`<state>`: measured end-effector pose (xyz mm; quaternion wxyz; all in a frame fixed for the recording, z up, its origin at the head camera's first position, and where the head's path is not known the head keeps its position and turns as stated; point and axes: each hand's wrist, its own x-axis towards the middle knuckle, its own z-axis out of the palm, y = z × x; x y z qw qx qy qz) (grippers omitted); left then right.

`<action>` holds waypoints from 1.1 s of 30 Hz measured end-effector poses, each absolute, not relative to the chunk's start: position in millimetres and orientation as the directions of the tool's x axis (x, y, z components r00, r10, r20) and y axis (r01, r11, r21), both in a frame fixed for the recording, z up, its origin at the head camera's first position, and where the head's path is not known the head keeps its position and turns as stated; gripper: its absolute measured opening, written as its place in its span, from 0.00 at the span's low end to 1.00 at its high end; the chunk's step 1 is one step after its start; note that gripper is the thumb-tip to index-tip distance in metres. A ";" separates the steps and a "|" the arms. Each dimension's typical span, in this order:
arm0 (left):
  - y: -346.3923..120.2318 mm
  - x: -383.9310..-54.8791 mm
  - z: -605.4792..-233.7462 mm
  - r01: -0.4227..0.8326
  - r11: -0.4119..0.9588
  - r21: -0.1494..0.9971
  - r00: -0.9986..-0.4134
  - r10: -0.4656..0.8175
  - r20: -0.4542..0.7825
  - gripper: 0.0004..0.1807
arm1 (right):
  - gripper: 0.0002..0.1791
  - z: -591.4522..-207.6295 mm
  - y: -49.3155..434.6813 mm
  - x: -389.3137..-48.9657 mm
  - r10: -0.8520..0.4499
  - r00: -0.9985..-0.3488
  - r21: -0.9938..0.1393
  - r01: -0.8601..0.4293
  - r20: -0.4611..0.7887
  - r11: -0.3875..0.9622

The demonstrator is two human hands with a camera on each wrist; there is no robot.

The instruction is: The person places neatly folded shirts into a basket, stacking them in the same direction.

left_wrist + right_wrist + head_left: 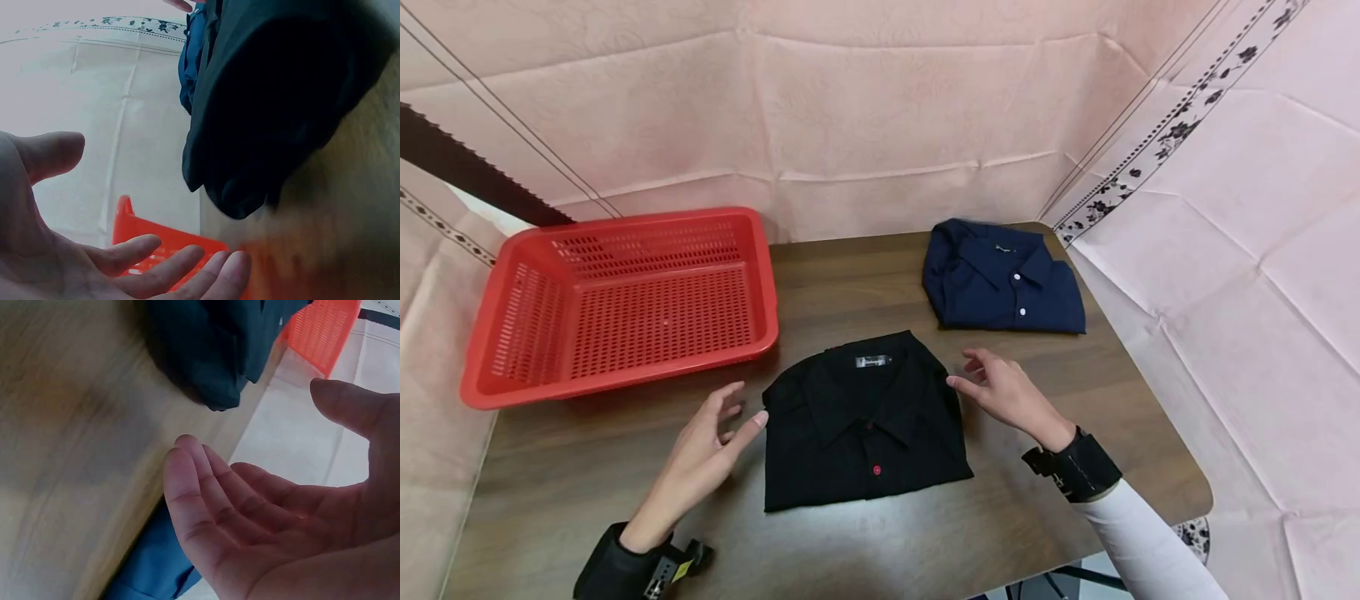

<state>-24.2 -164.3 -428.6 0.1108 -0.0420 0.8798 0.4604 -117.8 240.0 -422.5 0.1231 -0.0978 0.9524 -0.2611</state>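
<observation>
A folded black shirt (835, 450) with a red button and a pale collar label lies flat in the middle of the table, collar away from me. At its left edge is my left hand (703, 450), thumb tip close to the cloth and fingers loosely bent with nothing in them. My right hand (1006, 392) hovers by the shirt's upper right side, also holding nothing. In the left wrist view the left hand (125, 262) is spread beside the black shirt (269, 106). The right wrist view has the right hand (269, 519) with fingers extended, apart from the shirt (206, 350).
A red perforated plastic basket (625, 379) stands at the back left with nothing in it. A folded navy shirt (977, 300) with white buttons lies at the back right of the wooden table (842, 283). Pale patterned cloth (880, 125) hangs behind and at the sides.
</observation>
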 end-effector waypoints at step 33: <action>-144.3 -34.8 -450.8 -0.556 -0.310 0.771 -0.830 0.260 -0.493 0.49 | 0.24 -449.3 224.1 -127.5 -0.306 -0.776 -0.799 0.384 -0.551 0.464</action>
